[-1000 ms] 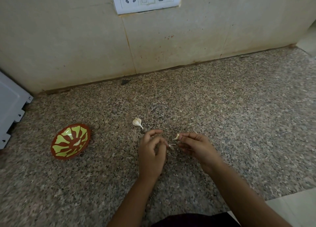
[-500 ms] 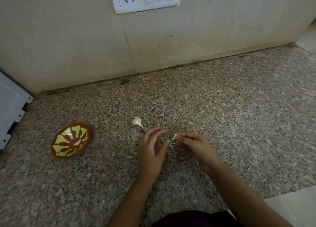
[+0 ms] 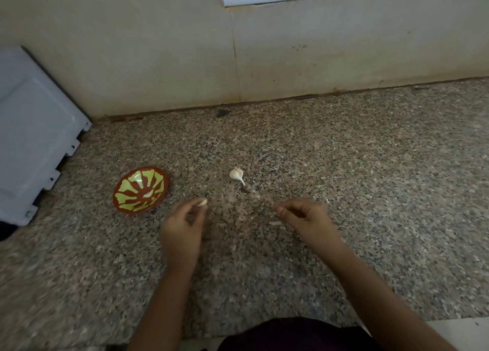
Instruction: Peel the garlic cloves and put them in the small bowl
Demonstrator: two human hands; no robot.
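Bowl [image 3: 140, 190] with one pale piece in it; left hand [image 3: 182, 231] holds a clove [image 3: 202, 202] just right of the rim.
At far left stands a white panel [image 3: 34, 139] with a stepped, notched edge. The bowl is round and shallow, glossy red-brown with yellow-green petal shapes. It sits on the speckled granite bench [image 3: 370, 165] and holds a small pale curved piece [image 3: 149, 193], seemingly peeled garlic. The left hand's grip is clamped on the smooth, pale clove at the fingertips. Farther back an unpeeled clove [image 3: 236, 174], papery white with a pointed tail, lies alone on the bench. The right hand [image 3: 307, 219] has its fingers curled, thumb near forefinger; blur hides whether its grip holds anything. A pale scrap [image 3: 275, 223] shows just beside it.
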